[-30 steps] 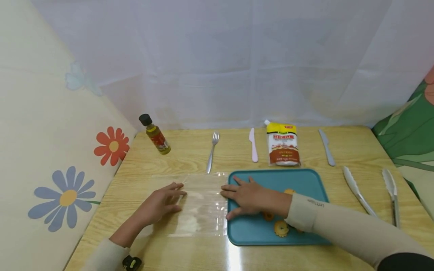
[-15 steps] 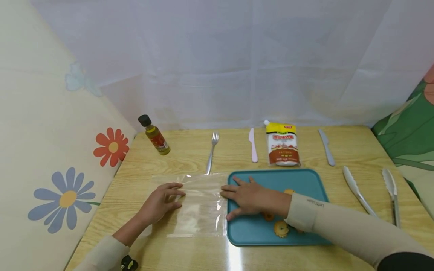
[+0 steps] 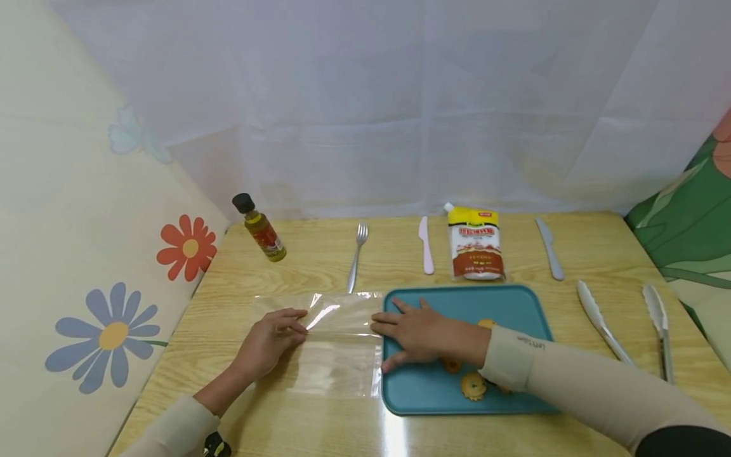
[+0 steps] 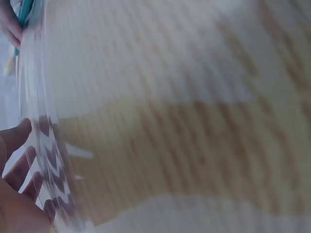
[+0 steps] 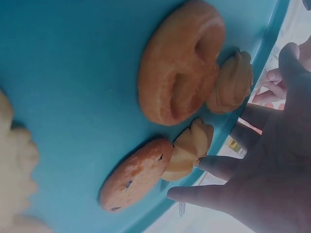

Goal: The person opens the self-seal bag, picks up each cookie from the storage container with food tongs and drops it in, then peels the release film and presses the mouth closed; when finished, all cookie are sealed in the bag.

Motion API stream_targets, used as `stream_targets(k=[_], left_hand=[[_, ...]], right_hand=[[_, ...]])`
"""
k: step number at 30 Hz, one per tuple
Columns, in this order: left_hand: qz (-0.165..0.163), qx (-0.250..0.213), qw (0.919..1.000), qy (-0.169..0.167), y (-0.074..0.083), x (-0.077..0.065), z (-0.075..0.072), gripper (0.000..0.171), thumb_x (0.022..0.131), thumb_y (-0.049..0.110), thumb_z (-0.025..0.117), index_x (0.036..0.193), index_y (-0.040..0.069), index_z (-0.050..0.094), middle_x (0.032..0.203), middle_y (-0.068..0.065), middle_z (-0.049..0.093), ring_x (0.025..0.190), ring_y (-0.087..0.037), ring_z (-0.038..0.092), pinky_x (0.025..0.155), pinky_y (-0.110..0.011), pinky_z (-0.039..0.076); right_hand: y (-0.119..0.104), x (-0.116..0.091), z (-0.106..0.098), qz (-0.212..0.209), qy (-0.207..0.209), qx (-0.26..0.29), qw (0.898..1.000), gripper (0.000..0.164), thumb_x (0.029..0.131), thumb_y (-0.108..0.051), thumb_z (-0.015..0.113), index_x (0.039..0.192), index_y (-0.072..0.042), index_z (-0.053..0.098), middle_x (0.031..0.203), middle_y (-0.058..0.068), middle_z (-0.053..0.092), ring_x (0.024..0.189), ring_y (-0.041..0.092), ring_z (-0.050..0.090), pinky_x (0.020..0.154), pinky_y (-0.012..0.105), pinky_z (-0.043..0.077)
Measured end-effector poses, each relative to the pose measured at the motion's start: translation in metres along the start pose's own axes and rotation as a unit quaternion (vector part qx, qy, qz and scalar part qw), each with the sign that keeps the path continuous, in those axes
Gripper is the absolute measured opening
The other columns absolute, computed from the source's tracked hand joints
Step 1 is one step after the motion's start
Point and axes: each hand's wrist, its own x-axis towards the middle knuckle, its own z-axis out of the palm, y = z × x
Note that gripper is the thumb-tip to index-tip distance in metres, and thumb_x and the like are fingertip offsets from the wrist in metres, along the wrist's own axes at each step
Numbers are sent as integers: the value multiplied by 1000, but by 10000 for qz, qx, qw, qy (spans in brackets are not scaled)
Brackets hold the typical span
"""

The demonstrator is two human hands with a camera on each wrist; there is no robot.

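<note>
Clear film (image 3: 337, 371) could skid toward the left edge of the surface (image 3: 308, 266) if the left grip (image 3: 268, 343) (whether pinching, I can't tell) outpulls the splayed right grip (image 3: 417, 333).

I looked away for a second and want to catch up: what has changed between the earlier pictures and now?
On the left hand, the thumb has drawn in toward the fingers, and a long crease now runs across the clear plastic bag; I cannot tell whether the hand pinches it. The right hand stays spread over the left edge of the teal tray; the tray, visible cookies and fork stay put.
</note>
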Motion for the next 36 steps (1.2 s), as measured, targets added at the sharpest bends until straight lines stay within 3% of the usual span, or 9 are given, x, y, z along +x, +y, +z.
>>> stream_targets(k=[7,14,21,23,26,30,36], left_hand=[[-213,-511,9985,46,-2,-3,0,12,89,5,78,94,15,81,132,-12,70,134,-40,55,110,-59,42],[-639,-1139,9914,-117,0,-3,-4,10,95,5,72,101,8,80,134,-15,68,143,-39,46,114,-55,37],[-1000,-1494,9835,-191,5,-1,-9,11,98,7,69,103,3,78,136,-17,67,147,-37,42,113,-47,40],[-1062,-1561,9819,-185,6,-1,-10,13,99,9,69,104,2,78,136,-17,67,147,-37,41,112,-42,42],[-1079,-1693,9795,-173,5,-2,-10,14,99,9,69,106,0,77,136,-18,66,147,-37,41,110,-25,43],[-1016,-1959,9753,-111,3,-4,-9,15,99,8,68,107,-2,77,134,-20,67,147,-38,40,101,-6,37],[-989,-2180,9709,-40,-3,-6,-10,18,99,9,68,108,-5,75,134,-20,67,144,-33,45,100,-6,40]], right_hand=[[1,1,0,-3,-53,-22,10000,88,90,-77,52,164,-33,29,170,-14,21,159,33,12,117,72,24],[1,2,1,1,-70,13,10000,88,90,-77,52,163,-34,29,170,-14,21,159,33,12,117,73,23],[0,1,1,-25,-43,-11,10000,87,91,-76,52,163,-33,31,170,-13,22,159,33,12,116,74,24],[0,1,1,-21,-37,-14,10000,87,91,-76,53,163,-32,31,170,-12,22,158,33,12,116,74,24],[1,1,1,-12,-23,-28,10000,87,91,-76,52,163,-32,31,170,-12,23,158,33,13,115,74,25],[1,1,1,-16,-13,-36,10000,87,90,-77,52,163,-32,32,170,-13,23,158,33,13,115,74,25],[1,2,1,-33,10,-42,10000,87,90,-78,51,163,-32,32,170,-13,23,158,33,14,115,74,26]])
